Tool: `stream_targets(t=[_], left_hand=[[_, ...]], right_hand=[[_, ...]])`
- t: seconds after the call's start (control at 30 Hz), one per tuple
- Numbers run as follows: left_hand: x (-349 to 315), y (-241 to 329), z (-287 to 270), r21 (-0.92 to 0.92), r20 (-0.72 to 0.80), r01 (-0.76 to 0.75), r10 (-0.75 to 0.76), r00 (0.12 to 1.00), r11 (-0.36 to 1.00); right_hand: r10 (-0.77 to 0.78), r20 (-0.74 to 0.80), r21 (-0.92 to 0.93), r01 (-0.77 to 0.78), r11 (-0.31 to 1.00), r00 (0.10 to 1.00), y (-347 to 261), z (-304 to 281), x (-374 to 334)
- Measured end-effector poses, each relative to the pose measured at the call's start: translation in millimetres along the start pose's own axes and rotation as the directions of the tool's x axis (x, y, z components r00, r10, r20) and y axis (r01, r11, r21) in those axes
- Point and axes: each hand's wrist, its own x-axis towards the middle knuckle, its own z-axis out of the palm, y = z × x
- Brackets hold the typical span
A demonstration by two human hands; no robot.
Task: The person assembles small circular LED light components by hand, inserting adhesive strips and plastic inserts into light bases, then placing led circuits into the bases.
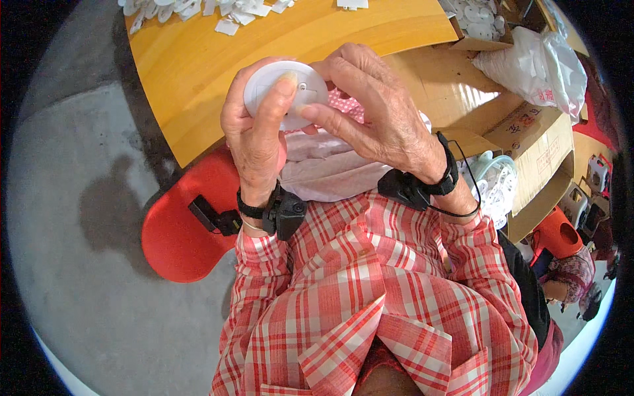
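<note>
And here the white disc (261, 89) is held up over the lap, gripped firmly by the left hand (251, 135), with the thumb laid flat across its face and the fingers tucked behind. At the right rim it is met by the right hand (380, 109): the thumb tip is placed on the face, the fingers are bent round beyond the edge; whether it is truly grasped there cannot be told. A small round spot is shown beside the left thumb.

Now outward, to the containers! By the right forearm, a clear tub (513, 173) is seen, loaded with white pieces. Beside it a cardboard box (551, 148) is stood, its depths hidden. Farther up, a whitish plastic bag (561, 69) is slumped on the cardboard; its contents cannot be made out. Near the top, an open box (485, 43) is filled with more white parts.

To the edges: the yellow table (191, 86) is bounded at left by a long side running down to the red stool (181, 241). A broad stretch of wood is left between hands and the heap of white pieces (241, 9) at the far end. Leftward, open room is offered above the grey floor (66, 171); rightward, the space is crowded by the containers.
</note>
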Motion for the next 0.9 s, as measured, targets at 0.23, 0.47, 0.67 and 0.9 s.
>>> stream_targets(t=[0.23,0.47,0.67,0.9], left_hand=[[-3,4,1,-0.045,-0.010,0.031,-0.031,0.999,0.999],[-6,8,2,0.033,0.030,-0.101,0.100,0.995,0.994],[-10,9,7,0.179,0.088,-0.285,0.273,0.958,0.942],[-7,6,0,0.147,0.070,-0.143,0.134,0.989,0.979]], right_hand=[[0.083,-0.013,0.095,-0.081,0.992,0.997,-12,2,-1],[0.167,-0.015,0.223,-0.160,0.962,0.986,-25,-2,-2],[0.075,-0.080,0.244,-0.054,0.968,0.994,-23,-2,-2],[0.367,0.170,0.446,-0.403,0.799,0.915,-21,-4,-5]])
